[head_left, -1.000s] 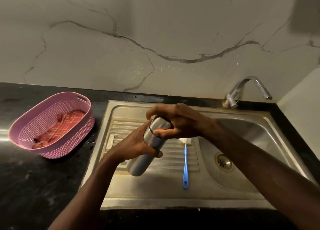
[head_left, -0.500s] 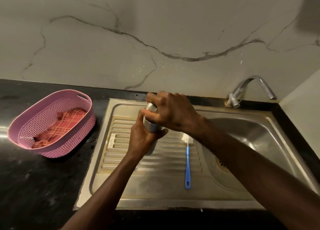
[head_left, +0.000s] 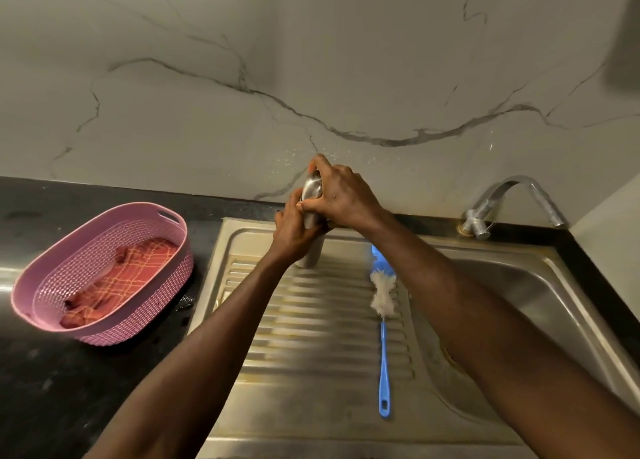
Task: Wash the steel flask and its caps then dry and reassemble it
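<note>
Fingers (head_left: 313,202) wrap smooth cylindrical steel flask (head_left: 312,251).

**Colours and patterns at the sink**

The flask (head_left: 312,195) is plain silver steel. The brush (head_left: 383,337) has a bright blue handle and white bristles. The basket (head_left: 48,315) is pink with a woven lattice texture; the cloth (head_left: 117,285) inside is red with a pale yellow check. The worktop (head_left: 45,382) is speckled black, the wall (head_left: 311,60) off-white marble with grey veins, and the sink (head_left: 311,424) dull silver with ridges.

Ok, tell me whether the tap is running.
Off: no water falls from the tap spout into the sink basin.
</note>
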